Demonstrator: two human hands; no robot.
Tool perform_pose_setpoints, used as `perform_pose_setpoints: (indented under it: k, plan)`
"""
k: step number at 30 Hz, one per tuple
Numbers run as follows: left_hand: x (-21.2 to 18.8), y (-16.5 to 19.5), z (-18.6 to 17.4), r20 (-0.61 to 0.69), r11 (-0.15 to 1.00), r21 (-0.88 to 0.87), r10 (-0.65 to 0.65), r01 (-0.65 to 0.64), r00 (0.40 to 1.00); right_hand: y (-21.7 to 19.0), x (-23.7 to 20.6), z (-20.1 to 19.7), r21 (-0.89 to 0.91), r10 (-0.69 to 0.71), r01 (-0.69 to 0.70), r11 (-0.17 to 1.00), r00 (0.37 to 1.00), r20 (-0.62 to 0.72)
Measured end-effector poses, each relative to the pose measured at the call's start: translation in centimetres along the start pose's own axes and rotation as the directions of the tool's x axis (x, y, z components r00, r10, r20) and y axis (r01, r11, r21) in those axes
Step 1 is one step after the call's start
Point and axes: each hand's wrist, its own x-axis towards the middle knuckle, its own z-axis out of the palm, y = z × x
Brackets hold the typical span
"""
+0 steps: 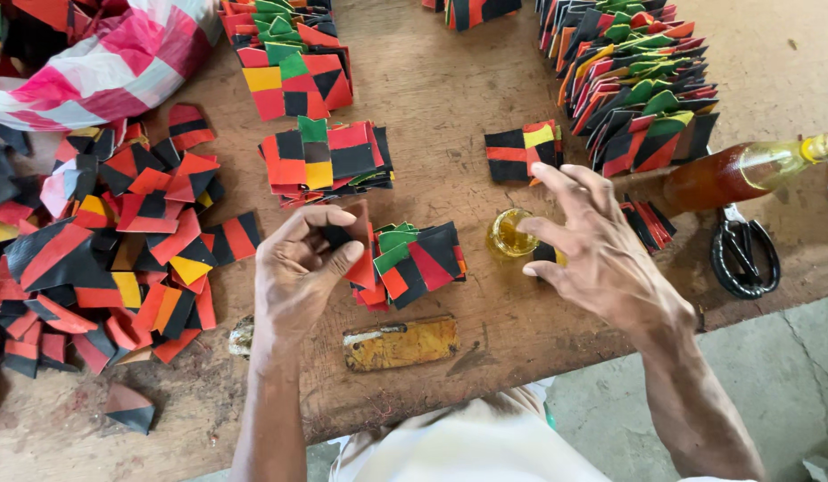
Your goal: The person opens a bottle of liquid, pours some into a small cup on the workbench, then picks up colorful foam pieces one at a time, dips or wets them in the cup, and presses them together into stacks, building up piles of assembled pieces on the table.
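My left hand (300, 268) pinches a small black and brown folded piece (343, 234) between thumb and fingers, right beside a low stack of red, black and green folded pieces (418, 259). My right hand (597, 245) hovers with fingers spread just right of a small round cup of yellow liquid (508, 234). A black and yellow piece (548, 254) shows under its fingertips; I cannot tell whether the hand holds it.
Loose red, black and yellow scraps (102, 259) cover the left of the wooden table (450, 98). Stacks of folded pieces (320, 161) lie behind, with rows (633, 80) at the back right. A bottle (735, 174) lies on its side, scissors (744, 254) below it. A rusty metal plate (401, 344) sits near the front edge.
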Motion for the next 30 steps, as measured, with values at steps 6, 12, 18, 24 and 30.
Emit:
perform_pose_setpoints:
  k: [6, 12, 18, 24, 30]
  plan:
    - [0.5, -2.9, 3.3, 0.043, 0.951, -0.281, -0.121, 0.128, 0.992, -0.1, -2.3, -1.5, 0.031, 0.003, 0.0, 1.0, 0.997, -0.079]
    - [1.3, -4.1, 6.4, 0.215, 0.76, -0.59, -0.179, 0.274, 0.96, -1.6, -4.9, -2.6, 0.113, 0.114, -0.052, 0.992, 0.755, -0.646]
    - [1.5, -3.7, 8.1, 0.344, 0.658, -0.642, -0.211, 0.393, 0.915, -1.9, -3.3, 0.1, 0.337, -0.03, 0.188, 0.922, 0.905, -0.425]
    - [1.1, -3.4, 8.8, 0.388, 0.658, -0.624, -0.206, 0.42, 0.899, -1.3, -2.0, 1.5, 0.454, -0.082, 0.216, 0.864, 0.952, -0.295]
    - [1.3, -3.3, 8.9, 0.35, 0.652, -0.651, -0.198, 0.39, 0.915, -2.1, -2.2, 1.6, 0.273, -0.201, 0.351, 0.896, 0.866, -0.457]
